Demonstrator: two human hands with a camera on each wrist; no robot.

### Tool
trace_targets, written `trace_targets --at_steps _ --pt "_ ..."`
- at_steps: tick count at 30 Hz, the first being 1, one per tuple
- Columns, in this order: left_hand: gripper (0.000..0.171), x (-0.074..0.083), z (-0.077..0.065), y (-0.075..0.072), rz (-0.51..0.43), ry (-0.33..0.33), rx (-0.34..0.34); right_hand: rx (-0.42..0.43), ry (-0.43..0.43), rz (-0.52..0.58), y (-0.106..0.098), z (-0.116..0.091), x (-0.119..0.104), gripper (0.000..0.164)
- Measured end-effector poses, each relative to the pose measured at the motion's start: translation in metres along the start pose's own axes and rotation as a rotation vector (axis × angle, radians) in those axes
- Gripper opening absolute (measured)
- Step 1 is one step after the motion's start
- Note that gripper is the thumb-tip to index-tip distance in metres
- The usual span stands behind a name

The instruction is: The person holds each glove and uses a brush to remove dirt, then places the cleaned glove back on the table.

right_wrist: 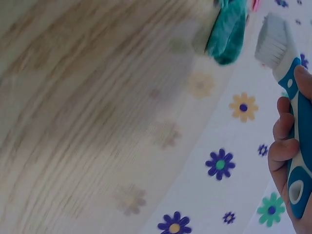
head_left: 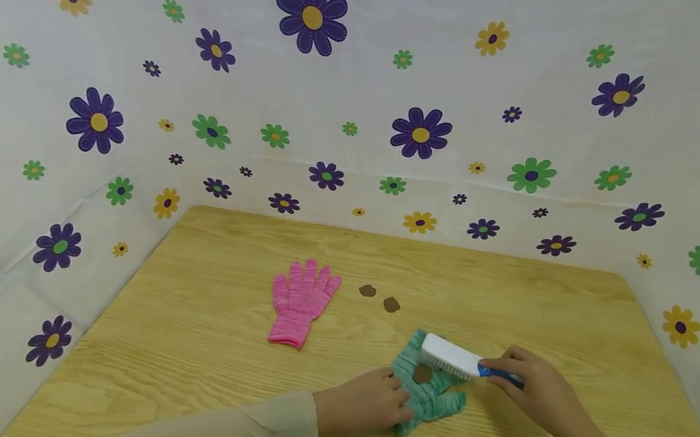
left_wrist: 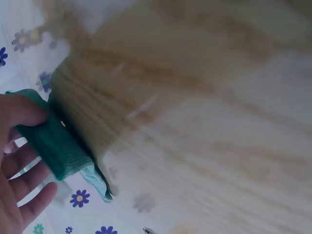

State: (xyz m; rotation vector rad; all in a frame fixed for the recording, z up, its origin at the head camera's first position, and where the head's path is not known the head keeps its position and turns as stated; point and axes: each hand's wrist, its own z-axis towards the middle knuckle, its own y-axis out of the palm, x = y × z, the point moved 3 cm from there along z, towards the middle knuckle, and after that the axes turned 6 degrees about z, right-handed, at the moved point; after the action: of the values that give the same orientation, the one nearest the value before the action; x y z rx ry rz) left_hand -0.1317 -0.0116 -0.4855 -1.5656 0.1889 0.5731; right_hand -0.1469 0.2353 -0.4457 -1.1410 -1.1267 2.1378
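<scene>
A teal knitted glove lies on the table with a brown round patch on it. My left hand holds the glove at its left side; in the left wrist view the thumb lies over the teal fabric with the fingers behind. My right hand grips the blue-and-white handle of a scrub brush. The white brush head is over the glove's upper part, bristles down. Whether the bristles touch the fabric is hard to tell.
A pink knitted glove lies flat to the left, fingers pointing away. Two brown flat pieces, one near it and another, lie on the wooden table. A flower-patterned white sheet surrounds the table's back and sides.
</scene>
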Motion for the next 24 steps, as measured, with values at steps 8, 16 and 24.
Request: trace_targets --at_steps 8,16,24 --pt "0.016 -0.01 0.002 -0.002 -0.244 -0.081 0.032 -0.026 -0.168 0.008 0.017 -0.005 -0.014 0.027" --pt "0.015 -0.008 -0.001 0.008 -0.248 -0.125 0.051 0.136 -0.265 -0.158 0.015 -0.011 0.001 0.016" --pt "0.018 -0.01 -0.001 0.009 -0.259 -0.125 0.002 0.138 -0.596 -0.415 0.024 -0.014 -0.005 0.055"
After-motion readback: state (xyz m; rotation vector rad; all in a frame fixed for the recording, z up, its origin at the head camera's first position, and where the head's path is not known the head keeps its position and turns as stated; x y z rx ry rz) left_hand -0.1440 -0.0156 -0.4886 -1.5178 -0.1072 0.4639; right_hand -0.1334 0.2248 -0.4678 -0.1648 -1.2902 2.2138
